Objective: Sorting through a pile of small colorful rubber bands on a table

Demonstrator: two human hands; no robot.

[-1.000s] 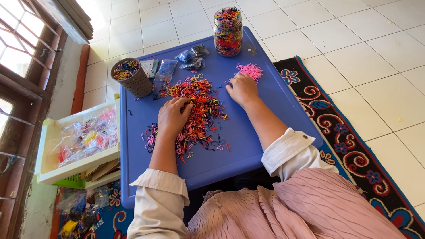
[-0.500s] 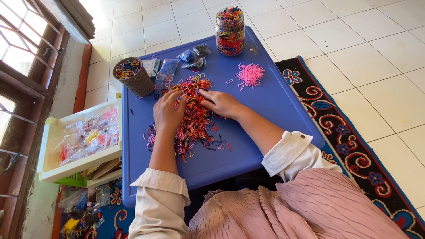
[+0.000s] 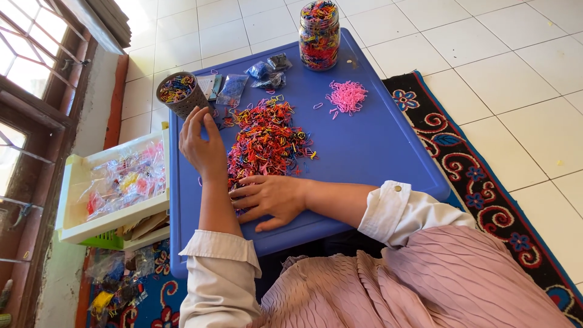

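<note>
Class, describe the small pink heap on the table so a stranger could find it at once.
Start at the blue table and look to its far end, near the tall clear jar. Just before the jar lies the pink heap, apart from the big mixed pile. It alone is a single colour.

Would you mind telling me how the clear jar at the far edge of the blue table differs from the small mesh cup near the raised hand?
The clear jar is taller and see-through; the mesh cup is shorter, dark and perforated. The jar stands upright at the table's far edge, apart from both hands; the cup leans slightly, just beyond the left hand. Both hold mixed coloured bands.
</note>
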